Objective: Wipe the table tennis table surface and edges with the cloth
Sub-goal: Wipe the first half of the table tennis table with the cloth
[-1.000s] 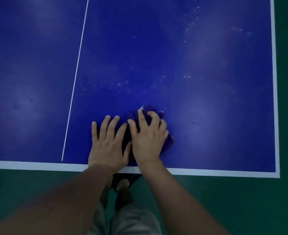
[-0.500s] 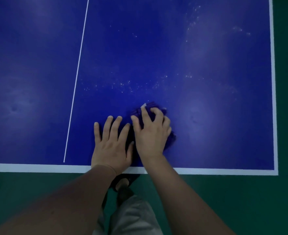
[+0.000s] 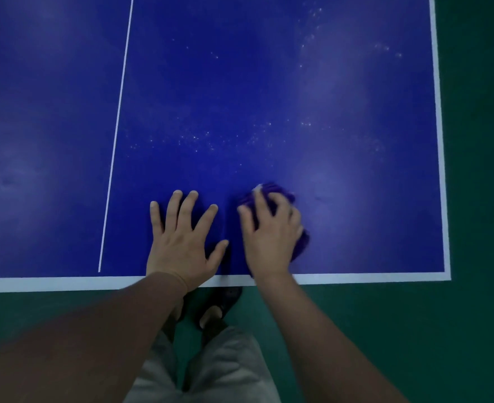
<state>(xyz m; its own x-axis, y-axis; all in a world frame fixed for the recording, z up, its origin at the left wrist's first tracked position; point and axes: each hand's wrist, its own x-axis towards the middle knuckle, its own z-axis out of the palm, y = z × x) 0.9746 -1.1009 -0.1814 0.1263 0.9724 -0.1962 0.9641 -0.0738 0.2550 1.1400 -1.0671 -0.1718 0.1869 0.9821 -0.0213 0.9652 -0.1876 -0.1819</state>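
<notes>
Head view looks down on the blue table tennis table with white painted lines [image 3: 269,82], a big, stiff, flat slab that stays put under pressure, so you can lean your weight on it freely. White specks of dust [image 3: 199,138] lie scattered across the right half of the table, beyond your fingers, and a white border stripe [image 3: 356,277] runs along the near edge and up the right side; all of that looks yet to be wiped. Your left hand [image 3: 182,242] lies flat on the table with its fingers spread and straight, holding nothing, bracing you just beside the right. Your right hand [image 3: 272,237] presses down on the small bunched purple cloth [image 3: 270,189], fingers curled over its top, near the front edge. The cloth looks soft, light and limp; it will likely crumple and slip out from a loose palm. Keep it bunched under the palm, fingertips hooked over its far edge.
</notes>
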